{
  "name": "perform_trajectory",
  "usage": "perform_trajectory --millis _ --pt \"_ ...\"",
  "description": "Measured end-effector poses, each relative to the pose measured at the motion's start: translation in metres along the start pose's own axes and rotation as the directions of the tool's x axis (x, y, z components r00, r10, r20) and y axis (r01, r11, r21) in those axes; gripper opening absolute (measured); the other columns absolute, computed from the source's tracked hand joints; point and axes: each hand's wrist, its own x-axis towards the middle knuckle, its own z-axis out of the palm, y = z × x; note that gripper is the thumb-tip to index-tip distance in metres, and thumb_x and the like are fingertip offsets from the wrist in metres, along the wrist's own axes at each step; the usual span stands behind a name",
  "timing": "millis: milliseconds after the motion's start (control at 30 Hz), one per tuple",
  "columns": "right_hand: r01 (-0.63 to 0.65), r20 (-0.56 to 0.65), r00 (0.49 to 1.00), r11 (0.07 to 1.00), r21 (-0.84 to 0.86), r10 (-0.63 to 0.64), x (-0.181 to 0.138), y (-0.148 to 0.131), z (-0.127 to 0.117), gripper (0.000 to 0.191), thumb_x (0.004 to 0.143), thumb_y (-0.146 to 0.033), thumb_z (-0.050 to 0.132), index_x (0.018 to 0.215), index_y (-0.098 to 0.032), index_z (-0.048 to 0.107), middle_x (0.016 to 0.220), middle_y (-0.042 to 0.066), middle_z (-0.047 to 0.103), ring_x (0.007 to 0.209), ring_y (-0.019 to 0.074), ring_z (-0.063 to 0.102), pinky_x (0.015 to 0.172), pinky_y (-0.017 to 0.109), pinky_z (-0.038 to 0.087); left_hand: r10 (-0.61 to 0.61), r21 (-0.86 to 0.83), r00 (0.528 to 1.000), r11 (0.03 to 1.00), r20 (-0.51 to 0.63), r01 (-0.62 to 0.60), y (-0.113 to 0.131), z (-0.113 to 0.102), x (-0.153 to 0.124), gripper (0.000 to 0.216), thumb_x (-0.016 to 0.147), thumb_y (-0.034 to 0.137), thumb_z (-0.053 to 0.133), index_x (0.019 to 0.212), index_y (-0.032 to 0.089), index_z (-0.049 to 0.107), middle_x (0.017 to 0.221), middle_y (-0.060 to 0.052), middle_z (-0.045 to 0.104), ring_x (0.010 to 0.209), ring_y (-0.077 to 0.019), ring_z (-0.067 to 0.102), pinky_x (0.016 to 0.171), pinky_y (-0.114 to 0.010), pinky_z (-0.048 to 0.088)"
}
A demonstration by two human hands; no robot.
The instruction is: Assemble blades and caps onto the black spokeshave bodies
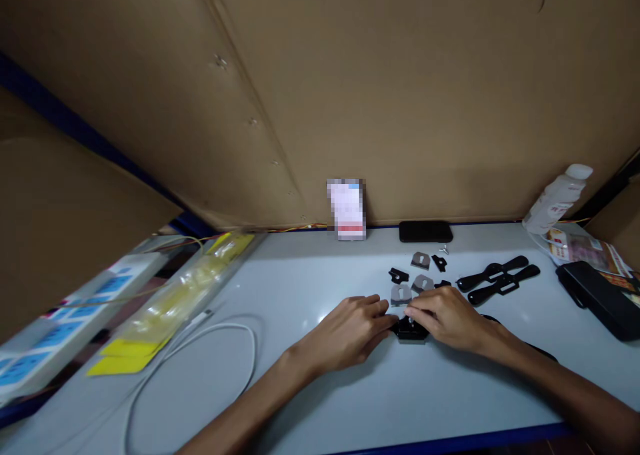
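A black part with a metal plate along its near edge lies on the table between my hands. My left hand is closed, its fingertips gripping the left end of this part. From above, my right hand pinches what looks like a small metal screw at the part's top; fingertips hide most of it. Just beyond lie slotted metal plates and small black clips. To the right are two long black handles. Another dark long piece is partly covered by my right forearm.
Loose small screws lie near a black phone at the back. A lit phone leans against the cardboard wall. Rightward stand a bottle and a black case. Leftward are a white cable, plastic-wrapped yellow packs and a power strip.
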Motion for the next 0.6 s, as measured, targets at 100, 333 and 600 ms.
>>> perform_trajectory --millis 100,333,600 --pt "-0.031 -0.013 0.999 1.0 0.003 0.031 0.0004 -0.0005 -0.0007 0.044 0.103 -0.029 0.053 0.063 -0.018 0.068 0.061 0.0 0.061 0.058 0.0122 0.048 0.062 0.029 0.031 0.0 0.004 1.0 1.0 0.001 0.0 0.0001 0.0006 -0.0002 0.017 0.1 0.019 0.056 0.109 0.018 0.07 0.088 -0.006 0.067 0.081 -0.0221 0.063 0.065 -0.035 0.048" --pt "-0.072 -0.046 0.996 0.997 -0.009 0.071 0.0003 0.0006 -0.0026 0.043 0.103 -0.03 0.052 0.063 -0.02 0.067 0.06 0.0 0.059 0.057 0.0121 0.047 0.061 0.029 0.03 0.015 -0.001 1.0 1.0 -0.025 -0.015 -0.0003 0.0005 -0.0009 0.017 0.102 0.02 0.053 0.108 0.017 0.069 0.088 -0.006 0.067 0.078 -0.0212 0.063 0.064 -0.036 0.048" --pt "-0.087 0.028 0.996 0.989 0.116 0.084 0.0002 0.0015 0.0002 0.041 0.103 -0.03 0.053 0.067 -0.018 0.071 0.059 -0.001 0.06 0.056 0.0112 0.048 0.06 0.027 0.032 0.029 0.008 0.999 1.0 -0.042 -0.029 -0.0009 0.0016 -0.0006 0.017 0.101 0.019 0.053 0.108 0.018 0.068 0.086 -0.006 0.066 0.078 -0.0211 0.062 0.063 -0.035 0.048"
